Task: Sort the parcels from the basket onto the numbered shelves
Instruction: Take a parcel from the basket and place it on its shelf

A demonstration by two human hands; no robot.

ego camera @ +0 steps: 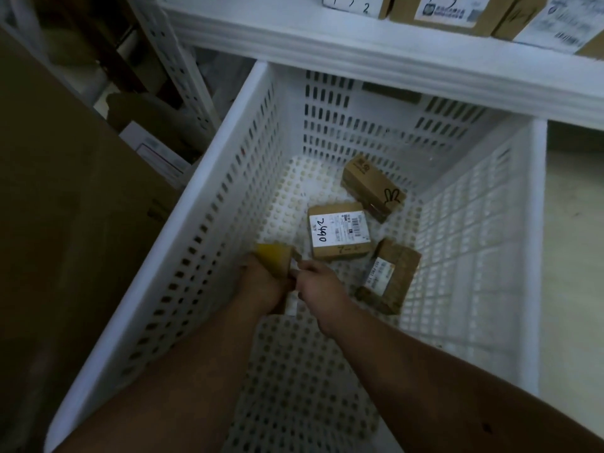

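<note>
Where the labels can be read, I note "2490" handwritten in black on the white label of the middle parcel (340,235), which lies flat on the basket floor. The far parcel (372,188), plain brown cardboard, carries a black rabbit-ear mark on one face. The right parcel (390,277) leans tilted near the side wall; its white label print is too small to read. The basket (228,178) is white plastic with slotted walls and a perforated floor. I see both hands low inside it: my left hand (266,282) is closed around a small cardboard parcel (277,259) with a yellow patch, and my right hand (318,279) pinches the same parcel's edge with curled fingers. Above, the white shelf (376,57) holds brown boxes (447,11) with handwritten digits, one reading "3 2".
</note>
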